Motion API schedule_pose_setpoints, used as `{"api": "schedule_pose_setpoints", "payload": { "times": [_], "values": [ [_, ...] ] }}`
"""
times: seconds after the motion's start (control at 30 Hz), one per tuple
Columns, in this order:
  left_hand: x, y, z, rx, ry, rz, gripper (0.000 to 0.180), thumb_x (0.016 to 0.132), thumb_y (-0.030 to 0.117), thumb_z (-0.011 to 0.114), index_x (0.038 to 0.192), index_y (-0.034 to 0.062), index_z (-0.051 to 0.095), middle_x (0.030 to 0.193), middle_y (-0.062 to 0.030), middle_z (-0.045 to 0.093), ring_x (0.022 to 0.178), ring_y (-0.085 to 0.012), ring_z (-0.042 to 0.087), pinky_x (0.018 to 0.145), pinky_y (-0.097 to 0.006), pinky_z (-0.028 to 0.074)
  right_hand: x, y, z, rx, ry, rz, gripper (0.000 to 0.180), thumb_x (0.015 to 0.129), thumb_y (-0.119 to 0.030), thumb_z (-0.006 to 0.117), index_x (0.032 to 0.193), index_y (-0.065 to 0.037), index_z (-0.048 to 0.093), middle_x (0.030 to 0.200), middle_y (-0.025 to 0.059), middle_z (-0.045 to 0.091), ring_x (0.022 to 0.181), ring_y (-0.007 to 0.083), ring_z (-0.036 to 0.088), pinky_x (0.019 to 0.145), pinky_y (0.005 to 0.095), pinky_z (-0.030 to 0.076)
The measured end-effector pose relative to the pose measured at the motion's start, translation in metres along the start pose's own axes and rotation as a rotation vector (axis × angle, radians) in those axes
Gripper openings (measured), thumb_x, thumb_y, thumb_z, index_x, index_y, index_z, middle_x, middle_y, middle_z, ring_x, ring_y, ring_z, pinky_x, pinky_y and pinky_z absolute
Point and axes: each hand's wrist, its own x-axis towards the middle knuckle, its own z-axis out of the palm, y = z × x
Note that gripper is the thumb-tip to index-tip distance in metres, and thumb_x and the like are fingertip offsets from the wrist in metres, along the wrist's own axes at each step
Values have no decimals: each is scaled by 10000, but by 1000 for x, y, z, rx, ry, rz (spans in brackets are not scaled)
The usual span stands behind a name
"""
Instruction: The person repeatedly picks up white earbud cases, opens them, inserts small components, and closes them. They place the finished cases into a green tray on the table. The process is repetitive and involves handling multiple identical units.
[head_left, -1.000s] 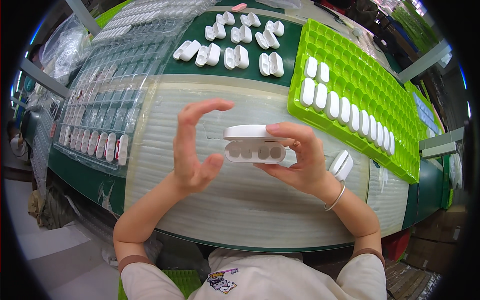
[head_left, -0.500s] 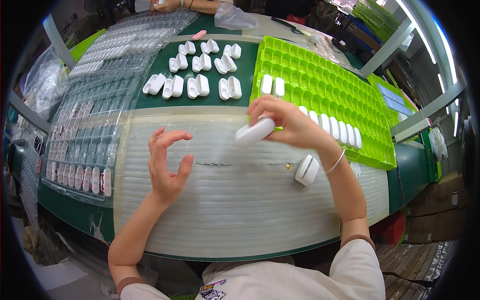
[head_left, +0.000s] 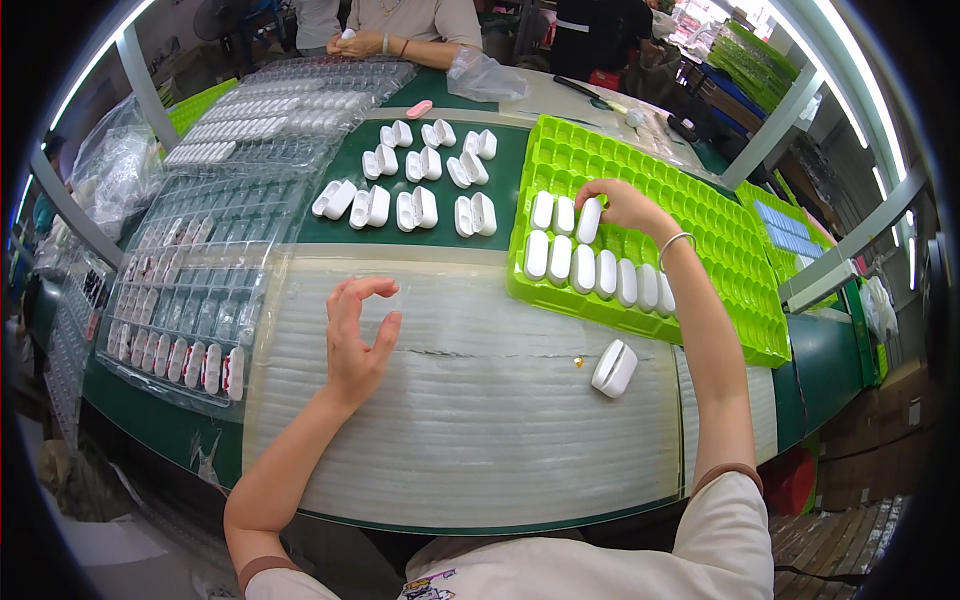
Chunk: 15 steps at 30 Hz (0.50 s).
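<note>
My right hand (head_left: 625, 207) pinches a white earbud charging case (head_left: 590, 220) over the green tray (head_left: 720, 335), beside two cases in the tray's second row. Several more closed cases (head_left: 581, 268) fill part of the row nearest me. With fingers curved and apart, my left hand (head_left: 360, 335) hovers above the padded mat (head_left: 450, 440) and holds nothing. One white case (head_left: 614, 368), its lid slightly ajar, rests on the mat's right side. A small gold-coloured bit (head_left: 579, 362) lies close to it.
Several open white cases (head_left: 417, 210) stand on the green tabletop beyond the mat. Clear plastic trays (head_left: 200, 270) with small white pieces are at the left. A small pink object (head_left: 419, 108) lies farther back. Across the table, another person's hands (head_left: 365, 44) hold something white.
My right hand has carried the case from above the mat, away and to the right, to the green tray's second row. My left hand keeps its curved pose. The view has tilted up slightly.
</note>
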Motion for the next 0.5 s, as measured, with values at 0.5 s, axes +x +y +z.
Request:
{"api": "schedule_pose_setpoints", "payload": {
  "times": [0.5],
  "values": [
    [19, 8, -24, 178, 12, 101, 218, 769, 88, 624, 982, 78, 576, 974, -49, 596, 992, -216, 532, 952, -370, 326, 79, -83, 54, -219, -78, -211, 276, 630, -70, 732, 883, -15, 635, 846, 139, 663, 795, 296, 626, 742, 354, 481]
  ]
}}
